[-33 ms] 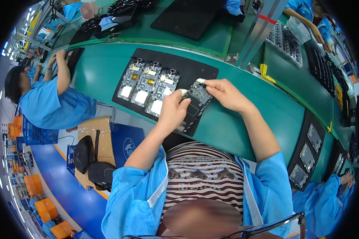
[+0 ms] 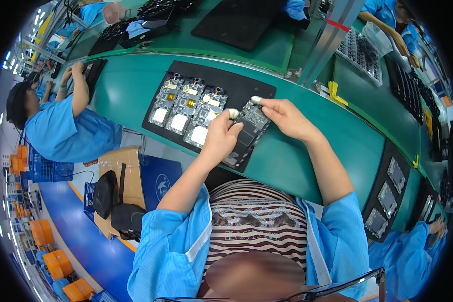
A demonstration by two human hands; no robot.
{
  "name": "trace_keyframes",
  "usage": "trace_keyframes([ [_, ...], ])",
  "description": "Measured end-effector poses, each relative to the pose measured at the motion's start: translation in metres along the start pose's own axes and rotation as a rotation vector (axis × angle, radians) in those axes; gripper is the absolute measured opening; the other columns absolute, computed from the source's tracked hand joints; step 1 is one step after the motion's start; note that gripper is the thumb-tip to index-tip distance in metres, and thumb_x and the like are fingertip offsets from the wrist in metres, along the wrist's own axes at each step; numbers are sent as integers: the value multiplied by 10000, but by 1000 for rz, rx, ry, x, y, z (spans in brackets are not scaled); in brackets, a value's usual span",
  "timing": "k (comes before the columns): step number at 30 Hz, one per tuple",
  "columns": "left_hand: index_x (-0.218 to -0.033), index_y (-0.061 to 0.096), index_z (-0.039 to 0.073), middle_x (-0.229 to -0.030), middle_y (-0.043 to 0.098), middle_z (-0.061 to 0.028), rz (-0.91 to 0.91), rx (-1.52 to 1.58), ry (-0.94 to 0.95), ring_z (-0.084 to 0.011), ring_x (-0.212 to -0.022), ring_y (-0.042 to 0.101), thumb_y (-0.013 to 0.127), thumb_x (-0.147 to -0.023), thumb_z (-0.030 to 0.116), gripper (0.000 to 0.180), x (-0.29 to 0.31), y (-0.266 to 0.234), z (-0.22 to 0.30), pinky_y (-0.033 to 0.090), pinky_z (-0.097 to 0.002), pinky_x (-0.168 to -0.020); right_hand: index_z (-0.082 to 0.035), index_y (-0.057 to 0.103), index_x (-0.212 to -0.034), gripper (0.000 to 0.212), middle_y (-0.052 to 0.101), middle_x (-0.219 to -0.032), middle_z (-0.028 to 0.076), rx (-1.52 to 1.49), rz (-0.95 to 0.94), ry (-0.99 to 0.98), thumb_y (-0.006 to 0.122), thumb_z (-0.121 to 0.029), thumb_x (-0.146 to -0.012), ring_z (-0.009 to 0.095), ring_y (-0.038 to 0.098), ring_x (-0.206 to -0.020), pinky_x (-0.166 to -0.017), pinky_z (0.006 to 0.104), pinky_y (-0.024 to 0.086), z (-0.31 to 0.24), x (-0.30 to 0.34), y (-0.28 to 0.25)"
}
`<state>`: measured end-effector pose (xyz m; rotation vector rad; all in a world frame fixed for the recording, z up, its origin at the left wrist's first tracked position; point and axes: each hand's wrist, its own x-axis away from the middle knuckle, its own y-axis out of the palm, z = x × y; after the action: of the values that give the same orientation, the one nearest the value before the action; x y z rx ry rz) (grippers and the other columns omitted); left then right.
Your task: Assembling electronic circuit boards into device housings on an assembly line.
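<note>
A dark circuit board (image 2: 253, 120) is held slantwise over the right part of a black foam-like tray (image 2: 244, 86). My left hand (image 2: 220, 137) grips its left edge between thumb and index finger. My right hand (image 2: 288, 120) pinches the upper right corner. Pale covers sit on both index fingertips. Left of the held board, three circuit boards (image 2: 190, 103) lie side by side in the tray, with white square patches and round yellowish parts. My left hand partly covers the nearest of these.
Another black tray with several boards (image 2: 387, 199) lies at the right on the green table (image 2: 312, 161). A metal post (image 2: 324, 48) rises beyond my right hand. Co-workers sit at left (image 2: 68, 123) and lower right (image 2: 407, 256). A cardboard piece with black bags (image 2: 118, 201) stands left below the table.
The held board's top and my right fingertips have shifted very slightly to the right. Both hands keep their grip.
</note>
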<state>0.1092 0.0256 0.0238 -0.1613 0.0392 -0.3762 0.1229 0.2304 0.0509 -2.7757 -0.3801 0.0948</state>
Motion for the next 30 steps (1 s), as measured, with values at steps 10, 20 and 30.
trace_keyframes([
  [10,-949,566,-79,-809,580,-217,125,-869,207,-376,-783,561,628,-777,115,267,-1,2,32,455,-448,-731,4,511,-1244,361,604,-1158,62,64,226,260,464,-204,-953,125,526,-1028,-899,265,398,18,3,-16],
  [20,-837,587,-57,-917,551,-200,194,-1190,142,-348,-915,524,740,-691,189,324,-15,-24,26,461,-413,-775,15,471,-1264,399,608,-1141,85,-21,324,83,489,-215,-939,146,541,-1006,-883,271,406,26,0,-14],
  [30,-763,536,10,-712,615,-141,271,-1499,200,-267,-602,656,601,-706,29,88,-30,-35,39,537,-329,-521,2,420,-1325,435,580,-1182,50,-48,308,123,484,-198,-944,107,502,-1038,-912,250,381,25,0,-15],
])
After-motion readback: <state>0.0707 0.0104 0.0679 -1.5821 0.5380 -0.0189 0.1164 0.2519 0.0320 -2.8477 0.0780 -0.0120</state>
